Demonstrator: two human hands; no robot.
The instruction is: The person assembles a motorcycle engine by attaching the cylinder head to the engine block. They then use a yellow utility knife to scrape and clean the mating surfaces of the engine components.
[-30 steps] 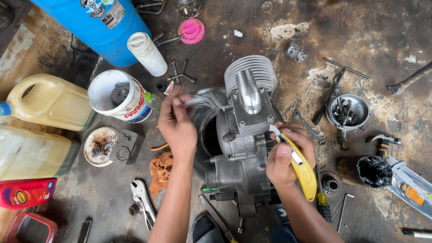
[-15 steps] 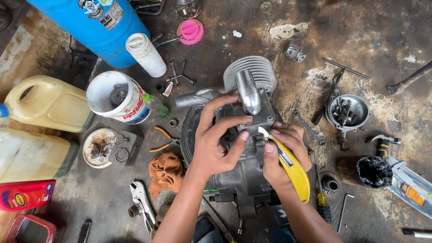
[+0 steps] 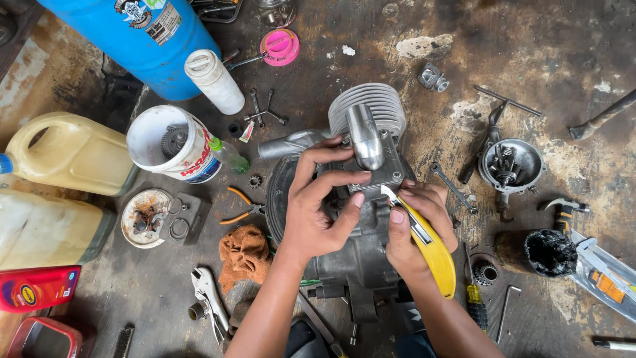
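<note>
A grey metal engine (image 3: pixel 361 265) with a finned cylinder (image 3: pixel 384 106) lies on the stained floor at the centre. My left hand (image 3: pixel 321 205) rests on the engine casing, fingers spread, fingertips touching the square cover plate (image 3: pixel 387 169) under a shiny chrome pipe (image 3: pixel 363 136). My right hand (image 3: pixel 414 225) grips a yellow-handled utility knife (image 3: pixel 430 248), its blade tip set against the edge of that cover plate.
A blue drum (image 3: pixel 142 40), white bottle (image 3: pixel 213 81), white bucket (image 3: pixel 173 146) and yellow jugs (image 3: pixel 66 152) crowd the left. Pliers (image 3: pixel 238 205), an orange rag (image 3: pixel 245 255) and locking pliers (image 3: pixel 211 301) lie near. A metal bowl of parts (image 3: pixel 510 166), wrench (image 3: pixel 452 187) and black cup (image 3: pixel 546 252) sit right.
My left hand came across from the engine's left side onto the casing by the cover plate. The knife in my right hand edged up so its blade meets the plate.
</note>
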